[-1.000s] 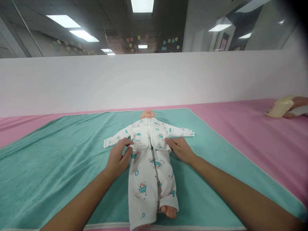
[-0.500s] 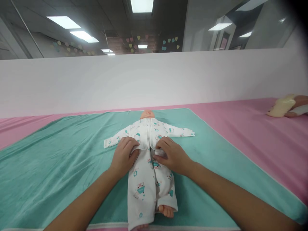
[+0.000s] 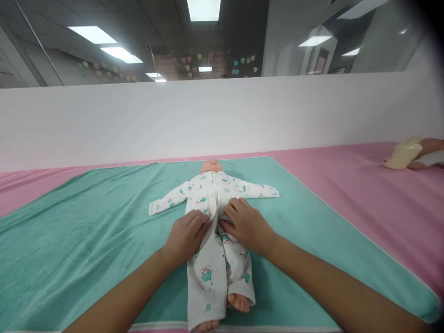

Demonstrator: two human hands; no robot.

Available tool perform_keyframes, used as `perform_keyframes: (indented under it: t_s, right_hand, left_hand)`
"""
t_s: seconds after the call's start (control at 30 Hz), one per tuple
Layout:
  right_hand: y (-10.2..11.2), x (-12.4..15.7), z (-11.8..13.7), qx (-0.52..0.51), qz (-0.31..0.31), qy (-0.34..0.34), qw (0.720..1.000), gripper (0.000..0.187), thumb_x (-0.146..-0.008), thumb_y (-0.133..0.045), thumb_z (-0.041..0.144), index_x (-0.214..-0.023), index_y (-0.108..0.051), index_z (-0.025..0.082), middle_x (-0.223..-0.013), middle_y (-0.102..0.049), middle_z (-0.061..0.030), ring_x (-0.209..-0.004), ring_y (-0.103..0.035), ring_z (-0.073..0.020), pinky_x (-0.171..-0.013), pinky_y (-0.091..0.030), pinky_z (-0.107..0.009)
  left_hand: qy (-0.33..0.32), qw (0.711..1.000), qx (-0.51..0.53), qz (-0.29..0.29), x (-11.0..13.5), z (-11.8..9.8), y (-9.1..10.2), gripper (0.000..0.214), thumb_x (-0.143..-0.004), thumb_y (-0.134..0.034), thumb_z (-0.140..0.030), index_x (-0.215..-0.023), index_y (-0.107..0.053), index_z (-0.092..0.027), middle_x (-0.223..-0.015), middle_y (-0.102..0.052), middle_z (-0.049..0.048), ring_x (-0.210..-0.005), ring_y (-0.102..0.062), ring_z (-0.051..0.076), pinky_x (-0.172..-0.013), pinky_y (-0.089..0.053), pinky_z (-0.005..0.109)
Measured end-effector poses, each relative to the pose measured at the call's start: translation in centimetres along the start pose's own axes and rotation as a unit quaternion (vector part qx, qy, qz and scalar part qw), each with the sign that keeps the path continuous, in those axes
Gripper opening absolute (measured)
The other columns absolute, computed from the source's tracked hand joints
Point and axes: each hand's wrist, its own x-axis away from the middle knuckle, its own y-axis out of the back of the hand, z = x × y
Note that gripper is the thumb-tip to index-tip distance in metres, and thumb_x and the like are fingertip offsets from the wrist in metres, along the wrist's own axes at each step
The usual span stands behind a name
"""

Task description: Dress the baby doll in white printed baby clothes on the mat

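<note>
A baby doll (image 3: 212, 165) lies on its back on a teal mat (image 3: 86, 231), dressed in a white romper (image 3: 215, 263) with teal prints. Its sleeves are spread to both sides and its bare feet show at the near end. My left hand (image 3: 185, 236) pinches the left flap of the romper at the doll's waist. My right hand (image 3: 244, 224) pinches the right flap just beside it. Both flaps meet at the middle of the doll's belly, between my fingers.
The mat lies on a pink surface (image 3: 364, 194). A white partition wall (image 3: 208, 120) runs behind it. At the far right a cream-coloured object (image 3: 404, 156) lies on the pink surface next to another person's arm (image 3: 432, 147).
Both hands have moved inward from the doll's sides to its middle, drawing the two open flaps of the romper together over the belly.
</note>
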Motion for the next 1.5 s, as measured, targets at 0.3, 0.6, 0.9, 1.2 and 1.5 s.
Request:
perform_keyframes:
  t_s: [0.3,0.6,0.9,1.2,1.5]
  right_hand:
    - [-0.4,-0.1,-0.6,-0.103,-0.040,0.039,0.993,0.017,-0.094,-0.036,0.021,-0.082,-0.047,0.018,-0.081,-0.052,-0.0047,-0.077,-0.045,-0.0161,-0.069,-0.040,-0.030]
    - [-0.5,-0.3,-0.6,-0.171,0.018,0.101,0.980,0.015,-0.092,-0.040,0.021,-0.079,-0.047,0.017,-0.077,-0.053,-0.0040,-0.075,-0.045,-0.0154,-0.068,-0.039,-0.029]
    - [-0.5,0.1,-0.5,-0.324,-0.075,-0.017,0.943,0.021,-0.095,-0.034,0.026,-0.077,-0.042,0.019,-0.076,-0.045,-0.0010,-0.071,-0.042,-0.0127,-0.067,-0.037,-0.027]
    - [-0.7,-0.8,-0.9,-0.397,0.028,-0.081,0.914,0.030,-0.094,-0.036,0.036,-0.072,-0.046,0.019,-0.074,-0.051,-0.0002,-0.070,-0.045,-0.0127,-0.065,-0.037,-0.026]
    - [-2.1,-8.2,-5.0,-0.338,-0.097,-0.248,0.903,0.029,-0.087,-0.040,0.042,-0.071,-0.049,0.020,-0.067,-0.057,0.0003,-0.062,-0.051,-0.0134,-0.061,-0.038,-0.025]
  left_hand:
    - [-0.014,1.000,0.014,0.008,0.2,0.3,-0.1,0.021,-0.090,-0.044,-0.013,-0.106,-0.056,-0.018,-0.083,-0.056,0.0043,-0.077,-0.052,0.015,-0.065,-0.042,0.026]
    - [-0.048,0.998,0.021,0.021,0.1,0.2,0.3,0.018,-0.088,-0.044,-0.010,-0.100,-0.056,-0.017,-0.079,-0.057,0.0041,-0.071,-0.052,0.015,-0.061,-0.040,0.026]
    - [-0.033,0.999,0.033,0.013,0.3,-0.2,0.5,0.015,-0.088,-0.046,-0.012,-0.099,-0.055,-0.017,-0.077,-0.060,0.0033,-0.068,-0.053,0.014,-0.060,-0.039,0.025]
    - [-0.004,0.999,0.028,0.030,-0.2,-0.6,0.5,0.019,-0.088,-0.046,-0.018,-0.071,-0.055,-0.016,-0.060,-0.045,-0.0008,-0.056,-0.043,0.011,-0.053,-0.029,0.025]
    - [0.287,0.948,0.107,-0.085,-3.5,1.0,1.1,0.033,-0.088,-0.042,-0.035,-0.067,-0.061,-0.017,-0.054,-0.052,-0.0022,-0.056,-0.049,0.012,-0.057,-0.035,0.023]
